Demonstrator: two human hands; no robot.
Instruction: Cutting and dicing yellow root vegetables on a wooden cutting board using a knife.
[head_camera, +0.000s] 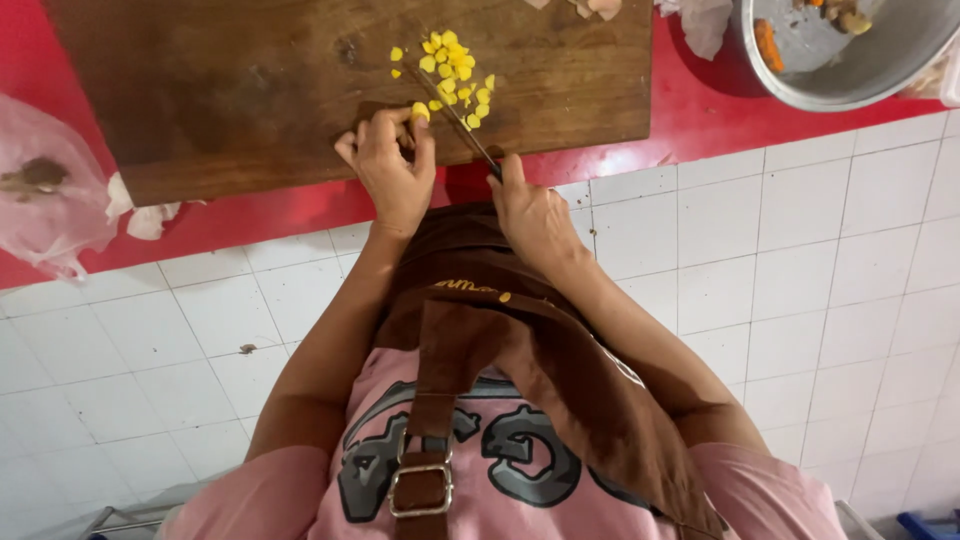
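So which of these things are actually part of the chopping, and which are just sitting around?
In use:
- left hand, pinning a yellow piece
- right hand, gripping the knife
- cut yellow bits
- wooden cutting board

Lying about:
- metal bowl holding scraps
- plastic bag
- crumpled tissue

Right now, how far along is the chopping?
Done: a pile of small yellow bits lies on the board. In hand: the right hand holds the knife, and the left hand pins a last yellow piece at the board's edge. Left: only that piece; no other whole yellow item shows.
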